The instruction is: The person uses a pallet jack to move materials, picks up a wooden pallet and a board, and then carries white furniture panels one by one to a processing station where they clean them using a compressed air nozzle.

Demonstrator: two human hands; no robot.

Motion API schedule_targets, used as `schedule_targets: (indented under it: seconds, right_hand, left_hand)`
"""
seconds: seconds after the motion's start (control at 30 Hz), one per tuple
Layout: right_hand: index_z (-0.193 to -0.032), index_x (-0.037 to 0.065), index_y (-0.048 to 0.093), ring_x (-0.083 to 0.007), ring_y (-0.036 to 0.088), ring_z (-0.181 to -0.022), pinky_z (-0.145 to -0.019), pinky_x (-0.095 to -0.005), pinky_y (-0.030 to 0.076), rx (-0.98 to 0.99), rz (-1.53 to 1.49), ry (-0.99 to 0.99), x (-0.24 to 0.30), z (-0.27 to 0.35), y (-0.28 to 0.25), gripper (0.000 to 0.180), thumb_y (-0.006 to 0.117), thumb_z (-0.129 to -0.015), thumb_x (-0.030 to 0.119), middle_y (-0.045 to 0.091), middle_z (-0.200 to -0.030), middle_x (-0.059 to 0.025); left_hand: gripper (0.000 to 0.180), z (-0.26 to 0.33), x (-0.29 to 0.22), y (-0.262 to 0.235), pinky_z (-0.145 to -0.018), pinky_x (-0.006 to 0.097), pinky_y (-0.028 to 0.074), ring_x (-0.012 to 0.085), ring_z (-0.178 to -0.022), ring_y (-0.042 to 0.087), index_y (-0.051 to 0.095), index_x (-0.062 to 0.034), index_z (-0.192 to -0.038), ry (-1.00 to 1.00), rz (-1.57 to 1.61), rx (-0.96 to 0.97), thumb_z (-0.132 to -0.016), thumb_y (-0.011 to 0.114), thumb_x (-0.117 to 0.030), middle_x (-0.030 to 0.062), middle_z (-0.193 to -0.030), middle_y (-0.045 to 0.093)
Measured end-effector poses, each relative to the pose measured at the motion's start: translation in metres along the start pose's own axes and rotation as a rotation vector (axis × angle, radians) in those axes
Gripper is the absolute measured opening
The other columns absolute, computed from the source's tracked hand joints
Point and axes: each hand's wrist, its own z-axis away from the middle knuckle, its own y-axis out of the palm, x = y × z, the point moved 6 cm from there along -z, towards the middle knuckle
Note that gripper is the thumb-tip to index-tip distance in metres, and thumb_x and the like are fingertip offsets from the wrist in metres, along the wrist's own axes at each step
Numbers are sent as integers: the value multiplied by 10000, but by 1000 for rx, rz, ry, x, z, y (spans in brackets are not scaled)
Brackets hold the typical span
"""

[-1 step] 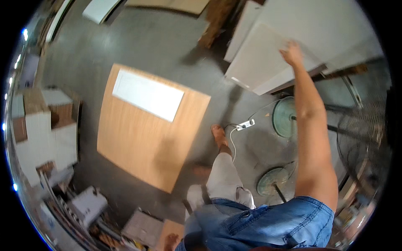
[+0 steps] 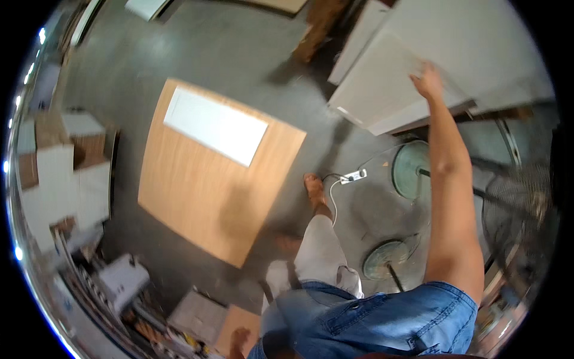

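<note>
White boards (image 2: 376,78) lie at our upper right, our right hand (image 2: 428,81) spread open over them; an uneven push could, we judge, slide the top one off. On the floor (image 2: 131,72), a tan panel (image 2: 197,191), bearing a white panel (image 2: 215,125), blocks our left. Fan bases (image 2: 406,170) crowd our right. Our left hand (image 2: 240,340) hangs low, its grip unclear; a power strip (image 2: 354,177) and cord (image 2: 335,210) could trip us.

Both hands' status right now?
Left hand: blurred at lower edge, can't tell.
Right hand: open, at the pale panel, no grip visible.
</note>
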Motion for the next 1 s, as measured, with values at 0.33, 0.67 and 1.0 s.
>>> schedule_targets:
  seconds: [0.33,0.67,1.0]
  right_hand:
    - [-1227,-29,604,-420,631,-955,-830,-481,510,65,-55,-295,-1,66,35,647,709,-857,491,638,-1026,-257]
    - [-911,-25,587,-334,421,-622,-596,-405,425,78,-194,-288,134,245,-166,381,737,-869,323,498,-721,-181]
    - [-1200,-64,598,-147,590,-928,-808,-301,483,252,-739,-546,222,431,-315,452,717,-931,278,651,-988,-64]
  left_hand:
    - [413,-45,-103,-46,-799,338,517,232,-909,662,614,37,-1203,-404,809,-52,-912,678,-249,128,-1015,705]
    - [547,-65,-82,-37,-918,326,506,210,-1106,627,480,60,-1383,-176,943,-184,-961,661,-238,165,-1232,655]
    - [862,-137,21,-40,-1091,374,375,289,-1340,455,244,38,-1529,-168,1299,-339,-922,715,-350,246,-1455,443]
